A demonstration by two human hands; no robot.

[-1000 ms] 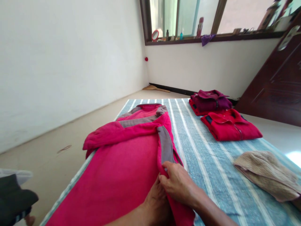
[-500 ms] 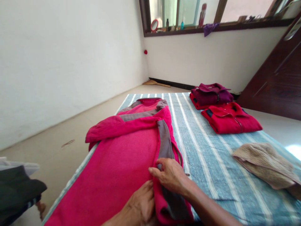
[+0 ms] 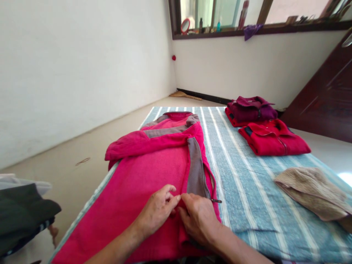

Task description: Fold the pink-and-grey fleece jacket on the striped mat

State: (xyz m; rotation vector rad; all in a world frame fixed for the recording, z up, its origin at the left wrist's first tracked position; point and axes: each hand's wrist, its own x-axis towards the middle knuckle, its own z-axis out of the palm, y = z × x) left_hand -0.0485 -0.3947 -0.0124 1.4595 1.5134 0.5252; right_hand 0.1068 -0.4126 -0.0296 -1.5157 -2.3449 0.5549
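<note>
A pink fleece jacket (image 3: 154,172) with grey panels lies on a bed, one sleeve (image 3: 129,148) folded across its upper part. Its right front edge is turned inward, showing a grey strip (image 3: 195,165) and a zipper pull (image 3: 216,201). My left hand (image 3: 158,211) rests over the jacket's lower middle, thumb and index finger apart, fingertips by the folded edge. Close beside it, my right hand (image 3: 199,216) has its fingers curled on the turned-in edge, gripping the fabric. Its palm side is hidden.
A folded red jacket (image 3: 277,141) and a folded purple jacket (image 3: 251,112) lie at the back right of the striped bed sheet (image 3: 236,183). A beige towel (image 3: 310,190) is on the right. Dark clothes (image 3: 26,216) sit at lower left; a door (image 3: 327,99) stands at right.
My left hand has risen from low beside the fold to a place farther up, next to my right hand. The right hand has come slightly nearer, its fingers now curled. The view has shifted slightly.
</note>
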